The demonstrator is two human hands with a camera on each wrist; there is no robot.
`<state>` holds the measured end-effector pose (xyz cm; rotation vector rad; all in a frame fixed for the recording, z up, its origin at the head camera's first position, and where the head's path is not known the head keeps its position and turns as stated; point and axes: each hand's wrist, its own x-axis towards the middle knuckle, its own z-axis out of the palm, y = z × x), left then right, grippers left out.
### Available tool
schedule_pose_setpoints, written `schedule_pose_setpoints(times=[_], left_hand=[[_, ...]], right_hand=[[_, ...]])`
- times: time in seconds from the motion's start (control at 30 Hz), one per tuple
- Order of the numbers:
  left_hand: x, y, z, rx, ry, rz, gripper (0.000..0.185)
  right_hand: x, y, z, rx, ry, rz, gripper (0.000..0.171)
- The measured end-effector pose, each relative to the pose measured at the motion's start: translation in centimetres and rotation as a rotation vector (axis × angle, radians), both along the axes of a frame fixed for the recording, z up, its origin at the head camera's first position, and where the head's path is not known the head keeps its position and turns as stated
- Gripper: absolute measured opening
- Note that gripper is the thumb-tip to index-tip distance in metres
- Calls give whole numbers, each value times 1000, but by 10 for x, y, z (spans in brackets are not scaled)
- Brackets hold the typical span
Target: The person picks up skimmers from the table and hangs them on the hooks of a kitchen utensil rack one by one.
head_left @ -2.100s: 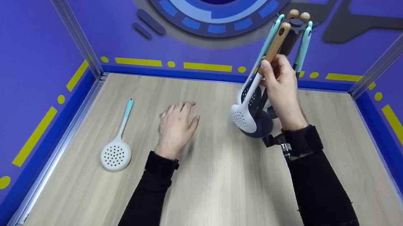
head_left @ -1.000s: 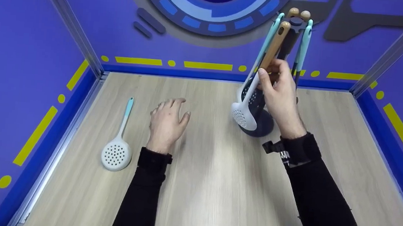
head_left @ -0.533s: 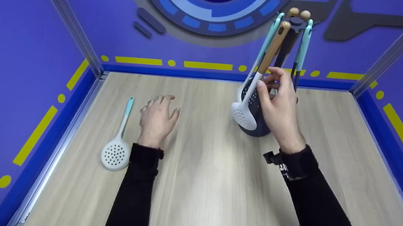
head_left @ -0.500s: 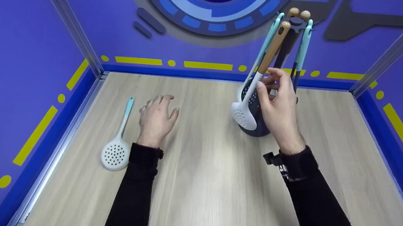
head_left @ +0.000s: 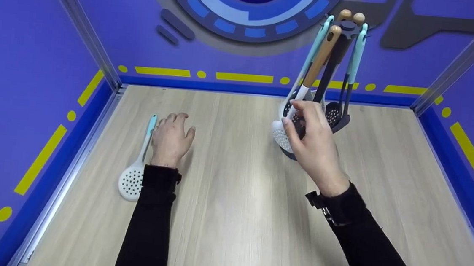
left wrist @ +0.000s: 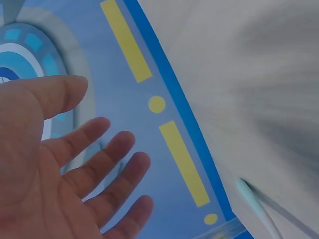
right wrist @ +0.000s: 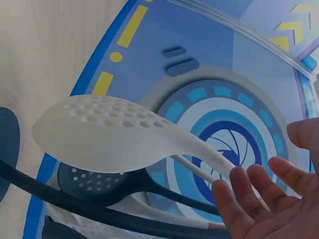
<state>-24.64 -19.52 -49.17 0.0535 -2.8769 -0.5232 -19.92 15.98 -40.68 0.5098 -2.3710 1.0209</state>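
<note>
Fingers (left wrist: 94,164) of left hand (head_left: 169,139) spread, right hand (head_left: 313,147) loose beside hanging skimmer (head_left: 281,134)

Black long sleeves (head_left: 145,223) to wrists; bare hands (strap buckle, right wrist (head_left: 320,201)).

A pale wood-grain tabletop (head_left: 238,217), hemmed by blue walls, carries a white perforated skimmer (head_left: 134,175) with a teal handle lying flat at left, and a dark utensil stand (head_left: 303,149), its base apparently resting at right.
</note>
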Motion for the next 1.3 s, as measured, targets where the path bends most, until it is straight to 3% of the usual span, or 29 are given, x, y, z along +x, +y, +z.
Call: schedule_pose_setpoints(times=[0.33, 0.73, 1.07, 1.3], left_hand=[[-5, -23, -6, -46, -99, 72, 53], [-2, -42, -5, -68, -201, 146, 55], [2, -54, -5, -39, -235, 189, 54], [6, -63, -8, -23, -305, 215, 46]], right_hand=[[10, -10, -17, 160, 13, 32, 45], [21, -18, -36, 335, 45, 74, 48], [22, -22, -54, 385, 29, 109, 46], [24, -23, -66, 413, 54, 127, 46]])
